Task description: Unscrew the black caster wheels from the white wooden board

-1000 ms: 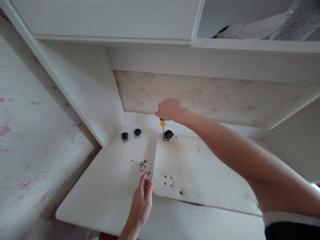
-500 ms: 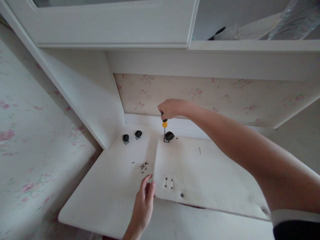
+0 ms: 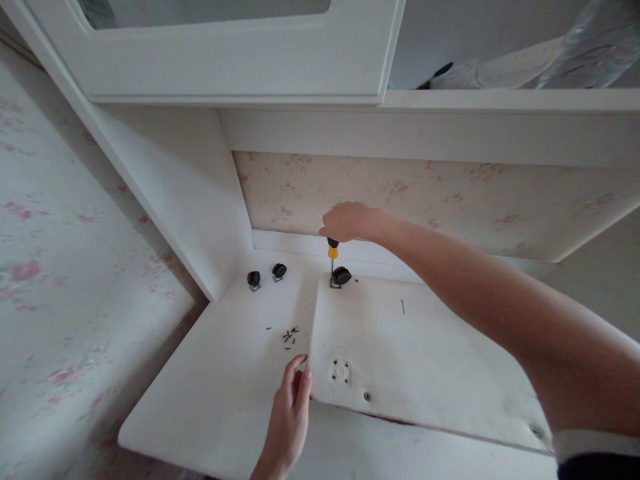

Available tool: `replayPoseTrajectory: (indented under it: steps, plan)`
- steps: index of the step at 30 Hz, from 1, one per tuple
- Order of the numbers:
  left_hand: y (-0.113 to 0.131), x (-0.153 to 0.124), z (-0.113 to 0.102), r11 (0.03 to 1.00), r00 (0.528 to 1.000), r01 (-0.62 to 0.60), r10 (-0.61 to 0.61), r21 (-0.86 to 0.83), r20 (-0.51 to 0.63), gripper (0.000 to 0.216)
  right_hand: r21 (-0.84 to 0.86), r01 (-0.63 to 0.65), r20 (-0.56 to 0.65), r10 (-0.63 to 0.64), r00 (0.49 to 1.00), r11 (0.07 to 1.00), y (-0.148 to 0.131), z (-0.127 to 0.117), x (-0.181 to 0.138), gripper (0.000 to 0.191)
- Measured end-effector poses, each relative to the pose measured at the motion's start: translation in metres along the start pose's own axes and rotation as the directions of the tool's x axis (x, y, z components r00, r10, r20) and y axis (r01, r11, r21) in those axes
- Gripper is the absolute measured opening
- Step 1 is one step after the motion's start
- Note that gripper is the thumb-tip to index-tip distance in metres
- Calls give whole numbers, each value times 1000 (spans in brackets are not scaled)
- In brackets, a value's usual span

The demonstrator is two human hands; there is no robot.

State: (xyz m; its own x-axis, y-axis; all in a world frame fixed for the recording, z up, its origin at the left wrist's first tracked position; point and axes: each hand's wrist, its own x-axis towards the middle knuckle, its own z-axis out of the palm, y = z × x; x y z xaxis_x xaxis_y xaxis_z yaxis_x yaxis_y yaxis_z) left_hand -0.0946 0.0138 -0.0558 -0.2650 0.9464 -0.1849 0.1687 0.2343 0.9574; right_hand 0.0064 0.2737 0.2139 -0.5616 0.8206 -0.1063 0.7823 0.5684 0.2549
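**Left hand drawn in to the panel's edge while the screwdriver stays on the caster**

Since the earliest frame, the left hand (image 3: 287, 415) has come slightly closer to the side edge of the white panel (image 3: 415, 363), and the camera has tipped so that the cabinet's glass pane (image 3: 210, 12) shows at the top. The right hand (image 3: 350, 222) remains above the caster (image 3: 342, 275), gripping the screwdriver (image 3: 333, 253), with the shaft near vertical.

The step in hand looks like turning a screw in the caster's plate at the panel's far left corner; the tip's exact seating is too small to tell. The next move calls for downward pressure, with the blade kept straight and the panel steady. The left hand is half open, fingers bent, holding nothing visible; whether it presses on the edge I cannot tell.

The panel lies on the tabletop (image 3: 210, 387). Left of it are scattered screws (image 3: 287, 337) and, farther back, two loose casters (image 3: 279, 271). Near the panel's front left corner, a four-hole patch (image 3: 341, 372) carries no caster.
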Motion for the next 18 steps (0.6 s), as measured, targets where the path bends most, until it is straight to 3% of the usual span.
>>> replayPoseTrajectory:
  steps: [3, 6, 10, 12, 18]
  plan:
    - [1, 0, 2, 1000, 1000, 2, -2, -18, -1, 60, 29, 115, 52, -116, 992, 993, 5, -4, -1, 25]
    - [1, -1, 4, 999, 1000, 12, -12, -46, -4, 60, 76, 177, 77, -183, 980, 981, 7, -5, -3, 30]
    - [1, 1, 3, 999, 999, 34, -34, -39, 10, 62, 43, -18, 8, 17, 1000, 999, 6, 1, -2, 48]
    - [6, 8, 0, 999, 999, 35, -35, 1, 29, 62, 25, -36, -11, 36, 999, 999, 7, 3, -2, 46]
    - [41, 64, -12, 962, 995, -101, 92, 253, 49, 57, 67, 198, 67, -202, 977, 978, 11, -2, -7, 36]
